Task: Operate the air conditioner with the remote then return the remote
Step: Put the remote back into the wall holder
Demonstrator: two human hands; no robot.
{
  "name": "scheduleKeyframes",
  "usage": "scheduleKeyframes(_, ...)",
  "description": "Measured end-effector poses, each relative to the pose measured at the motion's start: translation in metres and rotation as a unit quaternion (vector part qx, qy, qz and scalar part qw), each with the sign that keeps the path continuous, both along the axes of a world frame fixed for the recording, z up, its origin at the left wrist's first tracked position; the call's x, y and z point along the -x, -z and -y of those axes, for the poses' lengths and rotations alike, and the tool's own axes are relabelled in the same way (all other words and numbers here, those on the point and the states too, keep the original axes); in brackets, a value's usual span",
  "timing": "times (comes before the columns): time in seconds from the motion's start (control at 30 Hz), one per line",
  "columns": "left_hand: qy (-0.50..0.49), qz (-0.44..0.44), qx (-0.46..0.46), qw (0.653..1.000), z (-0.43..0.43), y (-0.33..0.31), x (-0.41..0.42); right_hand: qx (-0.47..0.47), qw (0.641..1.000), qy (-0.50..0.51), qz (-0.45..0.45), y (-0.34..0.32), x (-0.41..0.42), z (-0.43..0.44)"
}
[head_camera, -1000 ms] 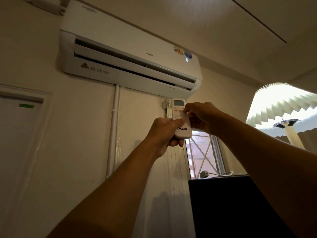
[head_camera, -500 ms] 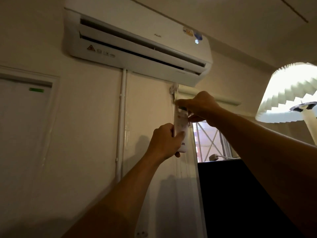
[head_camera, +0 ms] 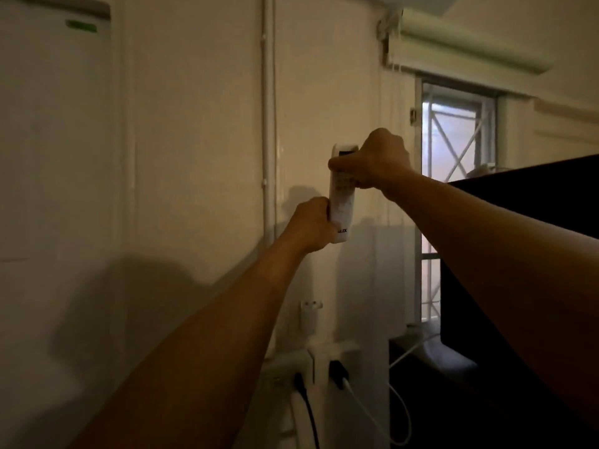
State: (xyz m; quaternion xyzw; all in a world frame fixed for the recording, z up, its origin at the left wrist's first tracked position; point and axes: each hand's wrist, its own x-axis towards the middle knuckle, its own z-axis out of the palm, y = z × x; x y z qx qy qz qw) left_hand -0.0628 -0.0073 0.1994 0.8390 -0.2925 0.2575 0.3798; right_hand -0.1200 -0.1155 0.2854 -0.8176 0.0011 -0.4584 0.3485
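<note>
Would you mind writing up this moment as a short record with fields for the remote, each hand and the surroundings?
remote: white remote, upright, held up in front of the wall
left hand: left hand grips the remote's lower part
right hand: right hand grips its upper part, thumb across the front
air conditioner: out of view
window: barred window to the right, roller blind rolled up above it
below: wall sockets with plugged cables

Both arms extended up. Left hand (head_camera: 312,223) grip closed low, right hand (head_camera: 379,163) clenched above, thumbs apparently pressing.
</note>
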Motion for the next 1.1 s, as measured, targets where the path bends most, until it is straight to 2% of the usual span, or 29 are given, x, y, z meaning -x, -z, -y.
scheduleKeyframes(0.37, -0.1, -0.045, 0.018, 0.994, -0.017, 0.081, -0.059, 0.018, 0.999, -0.006, -0.028, 0.098, -0.082, -0.016)
scheduleKeyframes(0.6, -0.109, -0.078, 0.016, 0.991, -0.016, 0.121, -0.09, 0.023, 0.999, -0.014, -0.044, 0.145, -0.118, -0.014)
scheduleKeyframes(0.93, -0.112, -0.071, -0.008, 0.991, -0.011, 0.139, -0.101, 0.023, 0.998, 0.01, -0.053, 0.159, -0.139, -0.008)
scheduleKeyframes(1.1, -0.143, -0.063, 0.013, 0.988, -0.003, 0.157, -0.096, 0.016, 0.997, 0.022, -0.07, 0.165, -0.147, -0.005)
